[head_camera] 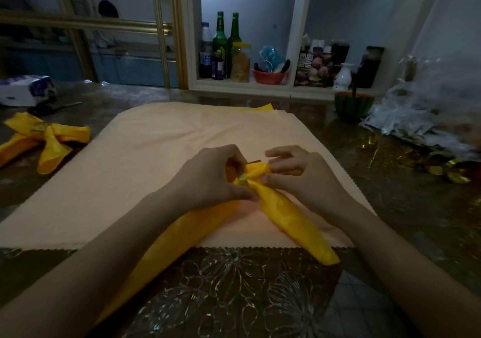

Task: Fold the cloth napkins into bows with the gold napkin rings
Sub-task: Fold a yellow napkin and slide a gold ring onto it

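Observation:
A yellow cloth napkin (pixel 291 218), folded into a long strip and bent into a V, lies on a stack of peach cloths (pixel 156 155). Its two tails run toward me and over the table's near edge. At the bend sits a gold napkin ring (pixel 244 180) around the gathered cloth. My left hand (pixel 213 173) grips the napkin and ring from the left. My right hand (pixel 299 171) pinches the bunched yellow cloth just beyond the ring. A finished yellow bow (pixel 44 140) with its gold ring lies at the far left.
Loose gold rings (pixel 447 168) lie at the right beside a pile of clear wrappers (pixel 421 119). A green-and-orange cup (pixel 354 106) stands behind them. A tissue pack (pixel 23 90) is at the far left. Bottles (pixel 221 46) and jars fill a shelf at the back.

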A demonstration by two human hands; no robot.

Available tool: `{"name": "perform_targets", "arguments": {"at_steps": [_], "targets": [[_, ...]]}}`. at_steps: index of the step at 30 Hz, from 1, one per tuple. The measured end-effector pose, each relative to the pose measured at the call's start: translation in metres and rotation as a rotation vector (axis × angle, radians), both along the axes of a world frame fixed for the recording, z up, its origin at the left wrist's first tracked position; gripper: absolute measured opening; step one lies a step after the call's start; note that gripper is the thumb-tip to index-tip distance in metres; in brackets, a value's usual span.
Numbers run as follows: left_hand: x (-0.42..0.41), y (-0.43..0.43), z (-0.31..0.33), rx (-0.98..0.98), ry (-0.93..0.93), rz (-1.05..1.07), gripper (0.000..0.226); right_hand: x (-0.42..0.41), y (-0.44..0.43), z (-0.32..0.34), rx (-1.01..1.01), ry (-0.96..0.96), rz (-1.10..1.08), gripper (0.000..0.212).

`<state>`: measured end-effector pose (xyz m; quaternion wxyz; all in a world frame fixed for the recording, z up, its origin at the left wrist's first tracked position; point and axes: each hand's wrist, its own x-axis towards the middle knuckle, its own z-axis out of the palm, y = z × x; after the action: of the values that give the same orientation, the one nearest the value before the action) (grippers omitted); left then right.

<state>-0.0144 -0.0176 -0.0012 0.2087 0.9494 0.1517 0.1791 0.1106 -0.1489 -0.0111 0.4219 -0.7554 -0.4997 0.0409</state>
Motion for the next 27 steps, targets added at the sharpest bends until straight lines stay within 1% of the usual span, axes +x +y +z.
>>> {"name": "perform_targets", "arguments": {"at_steps": [3,6,8,9,10,11,12,13,14,15,16,17,18,20,22,25,27], "targets": [[0.002,0.000,-0.003,0.021,0.006,0.012,0.051,0.004,-0.001,0.000,0.009,-0.131,-0.086,0.019],[0.000,0.004,0.002,0.044,-0.001,0.037,0.054,0.003,0.002,-0.001,0.021,-0.140,-0.100,0.023],[-0.003,0.009,0.007,0.054,-0.012,0.069,0.055,0.006,0.000,0.002,0.055,-0.076,-0.106,0.020],[-0.004,0.010,0.009,0.072,-0.021,0.083,0.056,0.008,-0.002,0.005,0.056,0.001,-0.098,0.018],[-0.005,0.009,0.009,0.099,-0.032,0.089,0.056,0.008,-0.003,0.007,0.039,0.117,-0.080,0.019],[-0.005,0.006,0.009,0.133,-0.047,0.086,0.056,0.007,-0.004,0.010,0.010,0.269,-0.044,0.027],[-0.004,0.003,0.007,0.179,-0.073,0.073,0.056,0.005,-0.005,0.011,-0.038,0.398,-0.007,0.040],[-0.003,0.001,0.004,0.234,-0.103,0.054,0.056,0.003,-0.005,0.012,-0.095,0.442,0.018,0.052],[-0.001,-0.002,0.001,0.285,-0.126,0.032,0.057,0.000,-0.004,0.011,-0.136,0.414,0.036,0.056],[0.000,-0.003,-0.002,0.315,-0.136,0.010,0.058,-0.002,-0.004,0.011,-0.142,0.359,0.034,0.052],[0.001,-0.003,-0.003,0.313,-0.142,-0.009,0.060,-0.002,-0.004,0.010,-0.122,0.312,0.015,0.043],[0.002,-0.003,-0.004,0.266,-0.144,-0.017,0.061,-0.001,-0.005,0.011,-0.083,0.307,-0.010,0.035],[0.002,-0.003,-0.002,0.177,-0.147,-0.009,0.063,0.002,-0.005,0.011,-0.034,0.346,-0.026,0.030],[0.001,-0.002,0.002,-0.048,-0.165,0.051,0.065,0.006,-0.008,0.013,0.074,0.500,-0.040,0.024],[0.000,-0.001,0.007,-0.267,-0.178,0.119,0.058,0.007,-0.008,0.014,0.193,0.668,-0.020,0.021],[0.000,-0.002,0.008,-0.615,-0.192,0.134,0.040,0.007,-0.007,0.015,0.314,0.799,0.020,0.032],[0.001,0.000,0.006,-0.810,-0.174,0.153,0.035,0.006,-0.007,0.017,0.361,0.853,0.062,0.042]]}}
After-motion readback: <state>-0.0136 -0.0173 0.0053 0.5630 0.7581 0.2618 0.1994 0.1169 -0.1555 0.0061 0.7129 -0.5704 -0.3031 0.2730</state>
